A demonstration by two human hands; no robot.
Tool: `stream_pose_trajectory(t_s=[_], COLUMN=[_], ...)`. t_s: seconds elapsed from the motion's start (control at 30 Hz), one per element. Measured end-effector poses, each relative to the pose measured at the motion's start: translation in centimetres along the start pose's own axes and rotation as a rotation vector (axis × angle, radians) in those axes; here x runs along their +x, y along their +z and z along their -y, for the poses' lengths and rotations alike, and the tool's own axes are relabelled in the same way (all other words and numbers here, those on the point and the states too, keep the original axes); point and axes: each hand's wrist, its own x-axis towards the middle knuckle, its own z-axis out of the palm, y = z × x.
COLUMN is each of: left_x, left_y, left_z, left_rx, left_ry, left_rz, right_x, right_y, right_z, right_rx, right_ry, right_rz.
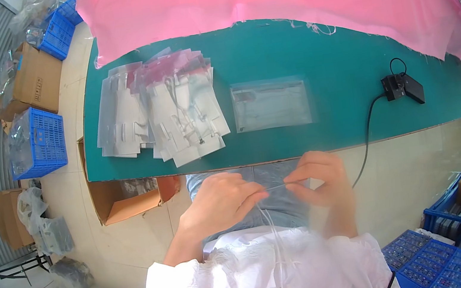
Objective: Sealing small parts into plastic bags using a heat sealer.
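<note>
Stretching between the left hand [219, 204] and right hand [325, 176], a thin pale strand [275, 187] sits above the lap [292, 211], near the bench [343, 96] edge. Both sets of fingers [252, 189] pinch it; whether it joins the white cords [272, 229] below is unclear. Apply light, even tension. Beyond lie a clear packet [271, 105] and, left of it, sleeved white cards [166, 117].

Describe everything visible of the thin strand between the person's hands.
The thin strand looks pale, its material too fine to tell. The visible stretch is short and nearly straight, pinched by the fingers of the left hand at one end and the right hand at the other. It shows against the jeans, nearer the body than the table. Whether the whitish cords below join it is unclear.
</note>
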Motion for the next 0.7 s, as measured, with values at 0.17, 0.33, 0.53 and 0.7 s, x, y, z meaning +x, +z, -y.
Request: stream_pose_trajectory(t_s=[0.17,0.33,0.53,0.7], left_x=[0.0,-0.7,-0.6,-1.0], left_y=[-0.4,-0.6,-1.1,-0.8], left_z=[-0.4,0.0,-0.1,0.8], left_rx=[-0.053,-0.032,-0.039,-0.055], left_ry=[-0.024,-0.058,-0.054,-0.029], left_rz=[-0.058,0.006,-0.013,0.019], right_x=[-0.3,-0.2,-0.6,-0.3], right_y=[0.1,-0.1,-0.6,-0.7], right_z=[0.0,0.0,-0.2,0.1], right_rx=[-0.006,0.008,-0.01,-0.02], right_ry=[0.012,0.015,0.035,0.03], right_rz=[-0.012,-0.028,-0.055,-0.048])
